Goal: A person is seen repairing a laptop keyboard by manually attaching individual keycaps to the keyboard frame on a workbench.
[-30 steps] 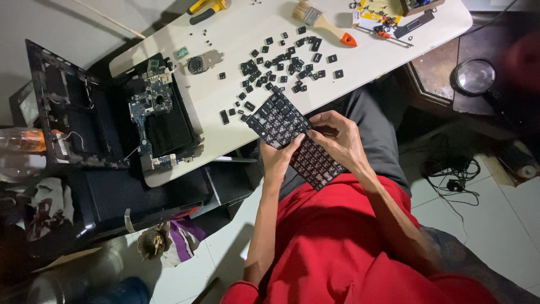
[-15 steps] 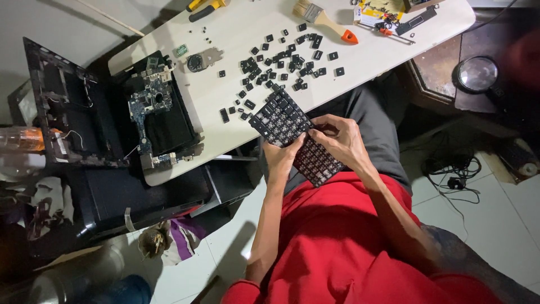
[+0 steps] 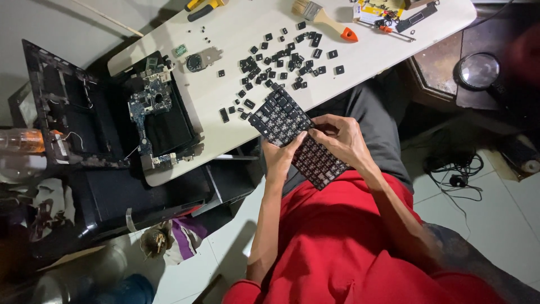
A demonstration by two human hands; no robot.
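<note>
1. The stripped keyboard (image 3: pixel 295 138) lies tilted over the person's lap, its far end at the tabletop (image 3: pixel 225 112) edge.
2. Left hand (image 3: pixel 281 157) grips its near side, fingers closed on it — right hand (image 3: pixel 340 141) curls over the middle, fingertips pressing it.
3. Loose black keycaps (image 3: pixel 281 56) lie scattered on the tabletop beyond, with a paintbrush (image 3: pixel 323 17) farther back.

L hand (image 3: pixel 279 159) + R hand (image 3: pixel 337 141) on keyboard (image 3: pixel 281 115) | loose keycaps (image 3: pixel 281 56) on table (image 3: pixel 225 95)

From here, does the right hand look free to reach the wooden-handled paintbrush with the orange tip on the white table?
Probably yes. The right hand rests on the black stripped keyboard, and only low loose black keycaps lie on the white table before the wooden-handled paintbrush.
</note>
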